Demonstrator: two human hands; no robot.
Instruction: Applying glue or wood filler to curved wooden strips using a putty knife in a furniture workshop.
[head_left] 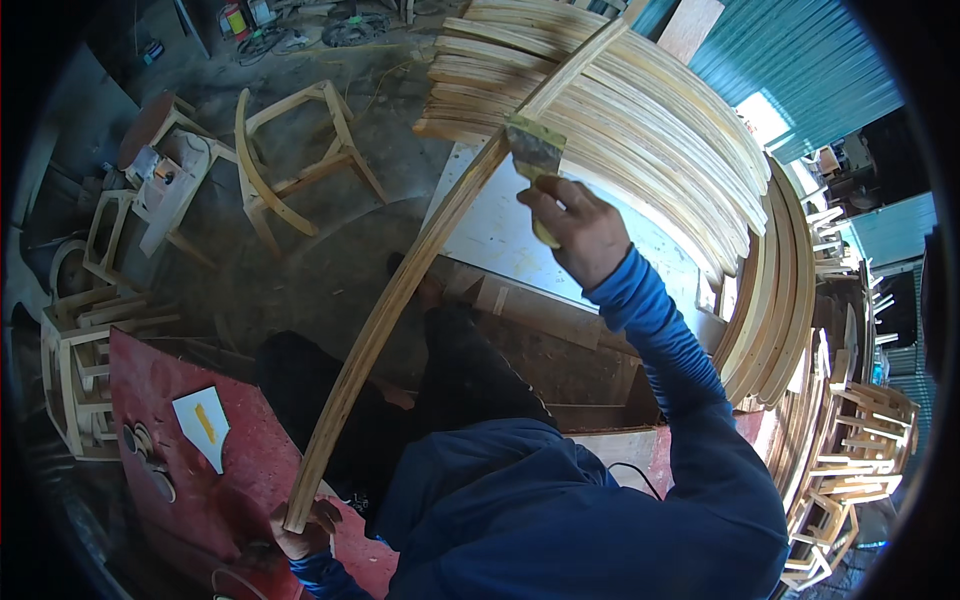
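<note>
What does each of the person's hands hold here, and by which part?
The right hand holds a paintbrush by its handle, bristles on the curved wooden strip. The left hand grips that strip at its lower end.

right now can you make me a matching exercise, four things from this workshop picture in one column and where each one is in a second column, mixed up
Things
1. paintbrush
2. long curved wood strip
3. unfinished wooden chair frame
4. white card with a yellow mark

Places
A. lying on the red surface at lower left
B. standing on the floor at upper left
C. gripped in the right hand, bristles against the strip
D. lower end held in the left hand, upper end rising to the stack of bent strips

Pairs: 1-C, 2-D, 3-B, 4-A
</note>
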